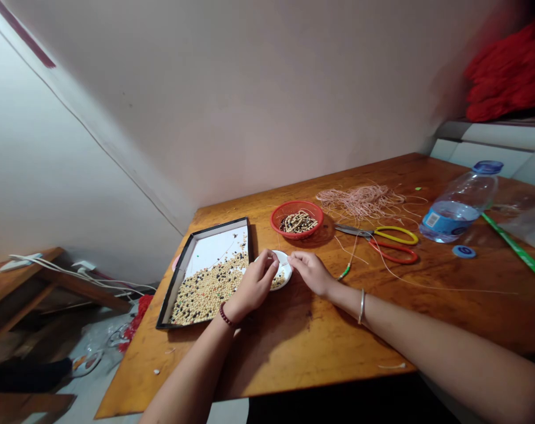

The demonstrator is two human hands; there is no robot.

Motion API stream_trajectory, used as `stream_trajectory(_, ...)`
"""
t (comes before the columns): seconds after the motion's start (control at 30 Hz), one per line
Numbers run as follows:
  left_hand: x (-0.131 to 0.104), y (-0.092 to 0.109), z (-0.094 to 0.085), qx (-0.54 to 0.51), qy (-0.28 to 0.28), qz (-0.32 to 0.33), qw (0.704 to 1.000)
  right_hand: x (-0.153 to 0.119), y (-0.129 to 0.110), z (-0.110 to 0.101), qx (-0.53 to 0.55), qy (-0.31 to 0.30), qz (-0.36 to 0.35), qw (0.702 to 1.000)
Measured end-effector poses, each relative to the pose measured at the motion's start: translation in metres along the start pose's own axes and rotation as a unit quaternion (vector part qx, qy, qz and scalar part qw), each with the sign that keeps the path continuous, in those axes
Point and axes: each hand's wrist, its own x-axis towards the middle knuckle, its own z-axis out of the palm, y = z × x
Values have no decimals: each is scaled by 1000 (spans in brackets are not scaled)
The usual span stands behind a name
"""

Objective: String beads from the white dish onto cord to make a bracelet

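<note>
Both hands meet over a small white dish that holds some beads. My left hand is closed at the dish's left side, its fingertips pinched on something too small to make out. From the right, my right hand pinches too, at the dish's edge, and what it holds is also too fine to name. Left of the dish lies a black-rimmed tray with many cream and dark beads. Behind the dish, a red basket contains strung beads.
Right of the basket are scissors with yellow and red handles, tangled pink cord, a green-beaded thread, a water bottle, a blue cap and a green stick. The wooden table meets a wall behind.
</note>
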Motion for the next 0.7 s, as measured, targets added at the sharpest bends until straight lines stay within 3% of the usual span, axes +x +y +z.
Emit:
stream_trajectory(0.43,-1,2,3,43,5,11,999,-5,-8,1,-27,-22,-5,999)
stream_trajectory(0.7,-1,-3,2,-4,58,-2,998,-4,-2,1,47,1,20,999)
